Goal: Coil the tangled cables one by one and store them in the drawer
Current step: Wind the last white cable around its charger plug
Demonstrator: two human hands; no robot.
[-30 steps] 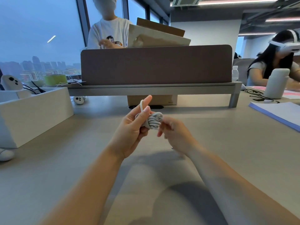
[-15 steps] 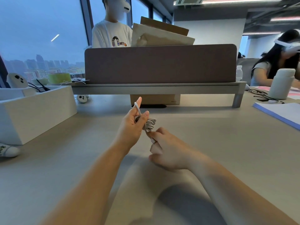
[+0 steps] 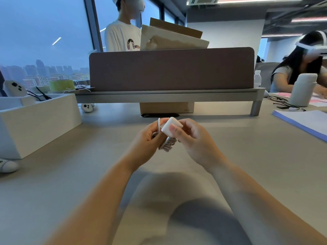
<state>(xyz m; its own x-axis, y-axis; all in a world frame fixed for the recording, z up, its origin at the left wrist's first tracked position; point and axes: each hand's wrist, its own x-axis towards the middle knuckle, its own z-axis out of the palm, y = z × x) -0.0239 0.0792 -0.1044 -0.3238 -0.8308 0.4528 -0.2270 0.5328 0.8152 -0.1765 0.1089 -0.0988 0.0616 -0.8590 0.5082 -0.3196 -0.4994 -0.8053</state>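
Up came your right hand (image 3: 194, 140) from under the bundle, and its fingers pinched a white block (image 3: 170, 127), tilted, just above the coil. Your left hand (image 3: 146, 139) gripped the coiled cable (image 3: 168, 145) in mid-air over the counter (image 3: 70, 174), fingers curled round it. Most of the coil sat hidden in that palm; only a few grey-white turns and one thin loop showed. How the block joined the cable, you couldn't tell. Count it: one cable, one block, two hands. Left stood one white box (image 3: 40, 119), cut off by the edge. Three white controllers showed: one behind the box (image 3: 15, 88), one under the shelf (image 3: 87, 107), one half out of view (image 3: 7, 165).
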